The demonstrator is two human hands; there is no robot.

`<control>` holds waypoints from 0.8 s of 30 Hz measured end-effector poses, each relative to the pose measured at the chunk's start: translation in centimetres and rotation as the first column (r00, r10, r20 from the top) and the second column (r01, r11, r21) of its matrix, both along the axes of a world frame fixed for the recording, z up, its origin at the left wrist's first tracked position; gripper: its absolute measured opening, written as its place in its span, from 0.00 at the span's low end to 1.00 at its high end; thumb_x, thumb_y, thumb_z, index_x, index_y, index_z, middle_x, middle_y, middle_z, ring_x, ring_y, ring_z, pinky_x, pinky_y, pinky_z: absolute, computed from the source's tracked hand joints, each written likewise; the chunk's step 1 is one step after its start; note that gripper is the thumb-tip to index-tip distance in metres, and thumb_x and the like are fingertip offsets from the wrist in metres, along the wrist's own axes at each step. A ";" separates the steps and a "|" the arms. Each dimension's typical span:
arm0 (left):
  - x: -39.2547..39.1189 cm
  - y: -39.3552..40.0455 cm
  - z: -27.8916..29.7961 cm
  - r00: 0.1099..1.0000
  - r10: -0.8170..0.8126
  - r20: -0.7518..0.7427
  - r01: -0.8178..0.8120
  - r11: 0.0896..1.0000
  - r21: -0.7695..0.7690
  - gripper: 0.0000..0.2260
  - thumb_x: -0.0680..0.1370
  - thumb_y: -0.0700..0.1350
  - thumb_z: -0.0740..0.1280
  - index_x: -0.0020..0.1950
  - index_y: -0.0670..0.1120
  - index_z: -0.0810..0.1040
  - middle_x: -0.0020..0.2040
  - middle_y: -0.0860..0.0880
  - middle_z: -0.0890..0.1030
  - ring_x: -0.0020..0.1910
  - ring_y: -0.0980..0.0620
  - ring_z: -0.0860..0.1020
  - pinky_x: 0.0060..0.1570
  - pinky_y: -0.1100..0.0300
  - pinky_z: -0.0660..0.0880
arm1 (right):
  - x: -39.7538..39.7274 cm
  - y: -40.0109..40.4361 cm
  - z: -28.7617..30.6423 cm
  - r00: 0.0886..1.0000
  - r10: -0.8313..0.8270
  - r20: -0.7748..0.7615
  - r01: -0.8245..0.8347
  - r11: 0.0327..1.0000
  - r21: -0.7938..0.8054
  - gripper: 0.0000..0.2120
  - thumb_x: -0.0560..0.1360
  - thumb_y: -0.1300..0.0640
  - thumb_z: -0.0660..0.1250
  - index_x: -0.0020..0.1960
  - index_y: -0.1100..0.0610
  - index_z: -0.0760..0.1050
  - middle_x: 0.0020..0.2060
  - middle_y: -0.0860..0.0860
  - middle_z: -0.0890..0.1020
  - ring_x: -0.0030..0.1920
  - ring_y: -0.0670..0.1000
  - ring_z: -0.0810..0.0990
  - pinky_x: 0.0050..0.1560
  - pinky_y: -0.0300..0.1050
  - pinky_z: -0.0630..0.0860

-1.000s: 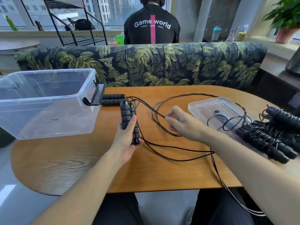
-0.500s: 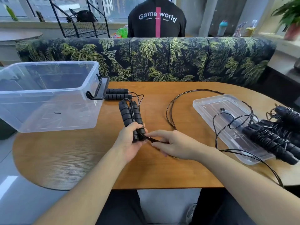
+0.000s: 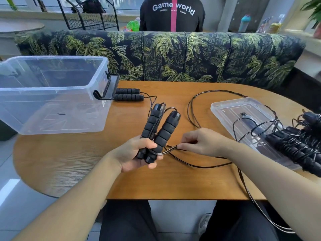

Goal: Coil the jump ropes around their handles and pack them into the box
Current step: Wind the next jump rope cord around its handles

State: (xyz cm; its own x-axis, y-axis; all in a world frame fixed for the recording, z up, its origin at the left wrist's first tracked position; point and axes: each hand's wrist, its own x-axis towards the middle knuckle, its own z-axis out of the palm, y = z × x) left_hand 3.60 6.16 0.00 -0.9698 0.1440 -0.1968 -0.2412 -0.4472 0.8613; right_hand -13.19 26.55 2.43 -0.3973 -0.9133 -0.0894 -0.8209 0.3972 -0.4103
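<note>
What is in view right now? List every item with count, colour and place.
Box: one, clear, empty, table's left.
Lid: one, clear, table's right, rope lying across it.
Held handles: two, black foam, together in the left hand.
Cord: black, looping over the table centre and off the front edge.
Spare handles: two, black, side by side next to the box latch.
Coiled ropes: black pile at far right, count unclear.
Table: one, wood.
Sofa: one, dark with palm print, behind the table.
Rack: one, black wire, rear left.
Seated person: one, black shirt, behind the sofa.
Left hand: grips the handles' lower ends.
Right hand: pinches the cord beside them.
</note>
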 end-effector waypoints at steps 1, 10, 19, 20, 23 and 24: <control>0.0 -0.3 -0.1 0.998 -0.058 -0.009 0.058 0.998 -0.015 0.25 0.72 0.40 0.68 0.68 0.38 0.69 0.51 0.38 0.71 0.40 0.46 0.77 0.29 0.57 0.72 | -0.3 -0.2 0.0 0.991 -0.018 -0.134 0.019 1.000 0.004 0.27 0.71 0.24 0.58 0.39 0.48 0.77 0.30 0.44 0.78 0.34 0.46 0.76 0.35 0.42 0.70; -0.4 -1.1 2.5 0.909 -0.400 0.114 0.412 0.830 -0.375 0.22 0.78 0.36 0.62 0.71 0.34 0.65 0.43 0.52 0.84 0.38 0.51 0.79 0.32 0.60 0.76 | -1.6 -4.0 3.0 0.999 0.022 0.026 -0.024 0.997 0.067 0.16 0.77 0.59 0.67 0.40 0.39 0.70 0.40 0.40 0.78 0.43 0.47 0.76 0.42 0.44 0.71; -1.9 -1.1 2.3 0.860 -0.366 0.354 0.506 0.699 -0.506 0.24 0.79 0.36 0.68 0.67 0.50 0.59 0.59 0.39 0.83 0.38 0.45 0.80 0.30 0.55 0.77 | -1.0 -6.9 4.5 0.969 -0.050 -0.243 0.054 0.998 0.011 0.24 0.63 0.27 0.73 0.30 0.48 0.74 0.26 0.45 0.75 0.32 0.47 0.73 0.32 0.43 0.68; -2.0 -1.1 2.2 0.863 -0.337 0.376 0.497 0.701 -0.512 0.23 0.79 0.37 0.68 0.66 0.50 0.59 0.57 0.40 0.83 0.37 0.45 0.80 0.29 0.56 0.77 | -0.5 -7.2 4.8 0.975 -0.040 -0.217 0.042 0.999 0.002 0.23 0.64 0.29 0.73 0.30 0.46 0.73 0.27 0.45 0.76 0.32 0.46 0.73 0.32 0.43 0.67; -2.1 -1.2 1.9 0.868 -0.266 0.419 0.471 0.709 -0.525 0.16 0.79 0.38 0.68 0.63 0.45 0.65 0.50 0.42 0.83 0.35 0.47 0.80 0.27 0.58 0.76 | 1.3 -8.1 5.1 0.987 -0.020 -0.157 0.013 0.999 -0.046 0.19 0.68 0.34 0.74 0.31 0.45 0.73 0.26 0.43 0.75 0.30 0.44 0.72 0.32 0.41 0.67; -2.0 -1.2 1.9 0.868 -0.255 0.426 0.468 0.709 -0.528 0.12 0.80 0.39 0.67 0.61 0.42 0.69 0.49 0.43 0.83 0.35 0.47 0.80 0.27 0.59 0.76 | 2.1 -8.2 5.1 0.989 -0.005 -0.149 -0.006 0.997 -0.072 0.19 0.68 0.35 0.74 0.31 0.45 0.72 0.26 0.44 0.75 0.29 0.44 0.72 0.32 0.41 0.67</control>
